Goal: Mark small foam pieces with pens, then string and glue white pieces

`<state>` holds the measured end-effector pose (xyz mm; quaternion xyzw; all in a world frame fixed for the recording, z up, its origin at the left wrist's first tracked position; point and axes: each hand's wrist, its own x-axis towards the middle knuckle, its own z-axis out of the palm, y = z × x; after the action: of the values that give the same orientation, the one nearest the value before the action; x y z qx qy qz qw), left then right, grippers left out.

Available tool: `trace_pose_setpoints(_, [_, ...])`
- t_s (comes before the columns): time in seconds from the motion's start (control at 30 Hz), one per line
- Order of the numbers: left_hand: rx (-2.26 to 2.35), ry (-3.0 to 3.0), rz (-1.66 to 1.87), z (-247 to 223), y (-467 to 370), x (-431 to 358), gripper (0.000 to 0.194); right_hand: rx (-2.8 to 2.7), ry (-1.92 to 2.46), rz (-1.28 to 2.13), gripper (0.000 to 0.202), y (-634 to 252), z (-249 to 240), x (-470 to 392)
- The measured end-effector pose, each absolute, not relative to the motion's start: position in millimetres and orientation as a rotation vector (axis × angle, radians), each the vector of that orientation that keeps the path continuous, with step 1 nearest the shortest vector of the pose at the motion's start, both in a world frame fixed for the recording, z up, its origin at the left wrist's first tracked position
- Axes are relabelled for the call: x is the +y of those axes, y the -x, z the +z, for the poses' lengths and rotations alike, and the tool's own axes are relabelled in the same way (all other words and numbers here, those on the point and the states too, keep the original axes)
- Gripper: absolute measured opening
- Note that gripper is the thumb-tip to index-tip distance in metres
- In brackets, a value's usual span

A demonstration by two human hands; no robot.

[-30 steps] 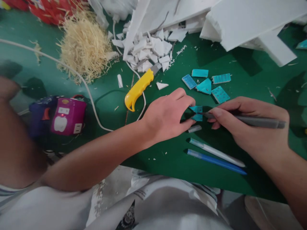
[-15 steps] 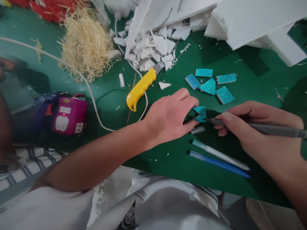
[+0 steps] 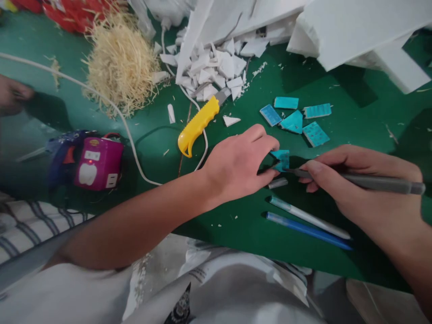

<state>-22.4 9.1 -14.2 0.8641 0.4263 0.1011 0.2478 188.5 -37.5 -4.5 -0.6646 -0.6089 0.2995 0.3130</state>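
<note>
The green surface point(image 3: 209, 229) is strewn with white crumbs around a yellow knife point(image 3: 198, 127). Right of the knife, the left hand point(image 3: 236, 166) pinches a notched turquoise piece point(image 3: 284, 158), thumb and finger slightly apart at its edges; the right hand point(image 3: 374, 186) is closed around a grey pen point(image 3: 378, 182), tip at the piece. Left of the knife are straw point(image 3: 121, 67), another person's hand point(image 3: 11, 95) and a magenta box point(image 3: 101, 164), its round label too small to read. White scraps point(image 3: 219, 67) lie beyond the knife.
</note>
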Motion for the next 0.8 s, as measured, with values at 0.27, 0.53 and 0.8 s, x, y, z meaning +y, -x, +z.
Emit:
trace_pose_setpoints(0.27, [1.144,-2.368,0.254,-12.8,25.6,10.2,0.034,-1.598,1.640,0.742,0.023,-192.2,-12.5,-38.6])
trace_pose_setpoints(0.53, [1.151,-2.389,0.230,-9.6,29.0,10.2,0.034,-1.599,1.664,0.722,0.026,-189.6,-8.3,-38.4])
trace_pose_setpoints(0.8, [1.160,-2.366,0.253,-11.0,26.8,10.6,0.031,-1.610,1.674,0.740,0.020,-191.0,-10.2,-38.8])
